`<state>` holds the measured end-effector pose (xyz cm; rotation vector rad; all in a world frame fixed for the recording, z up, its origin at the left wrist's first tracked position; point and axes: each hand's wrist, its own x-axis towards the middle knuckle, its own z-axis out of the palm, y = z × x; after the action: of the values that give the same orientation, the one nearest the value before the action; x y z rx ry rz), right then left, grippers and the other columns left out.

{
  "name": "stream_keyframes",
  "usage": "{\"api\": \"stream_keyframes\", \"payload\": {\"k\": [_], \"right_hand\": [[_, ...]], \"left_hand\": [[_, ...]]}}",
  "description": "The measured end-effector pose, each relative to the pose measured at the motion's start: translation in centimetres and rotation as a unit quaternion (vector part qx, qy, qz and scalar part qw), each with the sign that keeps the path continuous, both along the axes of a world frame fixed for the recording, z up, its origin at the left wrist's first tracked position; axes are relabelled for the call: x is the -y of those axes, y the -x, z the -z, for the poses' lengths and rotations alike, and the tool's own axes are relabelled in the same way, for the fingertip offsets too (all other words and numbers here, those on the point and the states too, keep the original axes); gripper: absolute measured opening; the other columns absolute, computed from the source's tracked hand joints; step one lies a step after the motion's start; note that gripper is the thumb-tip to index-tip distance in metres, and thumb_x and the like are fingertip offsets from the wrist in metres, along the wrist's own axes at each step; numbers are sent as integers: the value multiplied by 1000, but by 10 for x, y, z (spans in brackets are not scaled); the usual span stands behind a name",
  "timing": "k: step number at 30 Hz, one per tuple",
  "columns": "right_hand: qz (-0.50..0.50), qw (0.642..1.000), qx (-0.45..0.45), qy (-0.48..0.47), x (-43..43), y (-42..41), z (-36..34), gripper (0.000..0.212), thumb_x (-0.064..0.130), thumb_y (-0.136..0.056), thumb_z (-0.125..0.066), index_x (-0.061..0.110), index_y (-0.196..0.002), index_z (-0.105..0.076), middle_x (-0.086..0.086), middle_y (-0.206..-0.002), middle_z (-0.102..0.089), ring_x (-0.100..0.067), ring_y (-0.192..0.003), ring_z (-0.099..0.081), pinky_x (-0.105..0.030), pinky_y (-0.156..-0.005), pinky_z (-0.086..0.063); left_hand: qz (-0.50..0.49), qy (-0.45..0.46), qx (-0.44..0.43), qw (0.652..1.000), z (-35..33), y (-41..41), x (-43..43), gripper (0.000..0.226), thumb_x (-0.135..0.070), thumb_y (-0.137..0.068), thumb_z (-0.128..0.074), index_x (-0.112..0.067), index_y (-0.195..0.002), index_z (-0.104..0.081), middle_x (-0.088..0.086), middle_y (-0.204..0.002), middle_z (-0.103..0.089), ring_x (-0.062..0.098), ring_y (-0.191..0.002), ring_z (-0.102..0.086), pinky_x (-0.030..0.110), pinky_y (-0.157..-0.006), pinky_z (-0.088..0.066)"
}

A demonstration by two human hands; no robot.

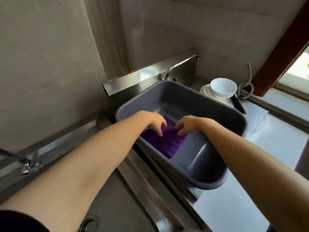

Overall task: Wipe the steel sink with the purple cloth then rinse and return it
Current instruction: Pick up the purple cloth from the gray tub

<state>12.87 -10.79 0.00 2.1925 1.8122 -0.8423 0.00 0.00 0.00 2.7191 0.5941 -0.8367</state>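
- While both hands work inside the grey tub [240,118], the purple cloth [167,145] lies bunched on the tub floor towards its near left side. It is not in the steel sink [117,198], which lies to the left of the tub.
- Step in hand, as judged: gathering the cloth in the tub. Whether this is for wiping or for rinsing cannot be settled from this view, nor whether the tub holds water.
- Recommended practice: draw the whole cloth into one firm bundle, leaving no trailing corner. Squeeze it over the tub, then lift it clear of the left wall so drips fall in the sink, not on the counter [275,141].
- Left hand [156,122]: it reaches in over the left rim with the wrist bent down. The fingers are spread and curled, with the tips dug into the cloth, gripping it.
- Right hand [185,125]: it comes in over the near rim, knuckles up. The fingers are curled onto the cloth's right part, gripping it.
- The two hands sit close together with a ridge of cloth between them. How far the grip reaches under the fabric cannot be told.
- Noted: stacked white bowls [223,87] stand beyond the tub, well apart from both hands.
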Motion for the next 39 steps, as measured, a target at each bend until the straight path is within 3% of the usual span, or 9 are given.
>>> {"api": "stream_keyframes", "payload": {"k": [4, 9, 14, 18, 23, 25, 28, 32, 39], "right_hand": [[25, 998, 47, -18, 5, 4, 29, 57, 34, -84, -63, 19, -136, -45, -10, -137, -46, -29, -125, -43, -39, -104, -39], [73, 992, 79, -67, 4, 6, 48, 60, 31, -76, -73, 18, -127, -43, -8, -129, -44, -28, -122, -41, -43, -91, -46], [88, 988, 103, -78, -1, 10, 48, 38, 18, -83, -60, 13, -119, -48, -8, -120, -58, -30, -108, -56, -36, -76, -38], [94, 986, 107, -90, 1, 9, 45, 28, 12, -84, -54, 16, -112, -59, -6, -117, -60, -28, -107, -55, -34, -79, -39], [66, 985, 116, -112, 7, 4, 35, 29, 17, -85, -53, 20, -113, -59, -5, -121, -50, -25, -120, -40, -35, -89, -35], [81, 988, 64, -117, 10, 2, 25, 26, 15, -83, -51, 15, -109, -55, -8, -116, -53, -28, -113, -46, -35, -82, -38], [114, 986, -20, -122, 13, -1, -2, 21, 11, -83, -50, 10, -104, -47, -15, -107, -58, -30, -91, -55, -35, -72, -42], [104, 981, -39, -161, 17, -7, -48, 20, 6, -84, -46, 8, -104, -49, -15, -107, -60, -26, -86, -52, -34, -73, -41], [81, 972, -36, -219, 23, 2, -150, 28, 10, -89, -47, 3, -113, -60, -15, -112, -61, -25, -97, -54, -28, -81, -39]], "left_hand": [[10, -32, -57, 998, 16, -8, 3, 74, -36, -77, -71, -20, -141, -35, 4, -134, -51, 24, -103, -57, 36, -90, -49], [0, -86, -60, 994, 21, -18, 12, 49, -30, -78, -72, -6, -114, -49, 8, -98, -56, 19, -67, -53, 30, -59, -42], [9, -119, -44, 992, 30, -23, 15, 50, -19, -78, -71, -7, -119, -45, 10, -117, -58, 31, -102, -60, 34, -73, -44], [23, -131, -30, 991, 28, -20, 14, 23, -10, -83, -52, -11, -106, -52, 8, -109, -59, 27, -88, -58, 34, -66, -43], [0, -114, 33, 993, 21, -15, 15, 22, -21, -85, -51, -14, -105, -60, 6, -114, -58, 27, -99, -57, 35, -74, -46], [-31, -88, 64, 994, 13, -11, 16, 23, -20, -88, -46, -14, -107, -56, 9, -117, -54, 28, -103, -54, 34, -75, -41], [-110, -9, 132, 985, -5, -3, 15, 8, -19, -87, -42, -16, -90, -50, 12, -105, -58, 27, -88, -52, 32, -68, -37], [-161, 60, 200, 964, -38, 7, 14, 10, -21, -91, -39, -21, -95, -48, 7, -102, -57, 23, -90, -52, 32, -72, -38], [-175, 74, 317, 929, -114, 27, 17, 10, -28, -89, -55, -20, -95, -56, -2, -92, -58, 15, -84, -53, 26, -69, -40]]}}
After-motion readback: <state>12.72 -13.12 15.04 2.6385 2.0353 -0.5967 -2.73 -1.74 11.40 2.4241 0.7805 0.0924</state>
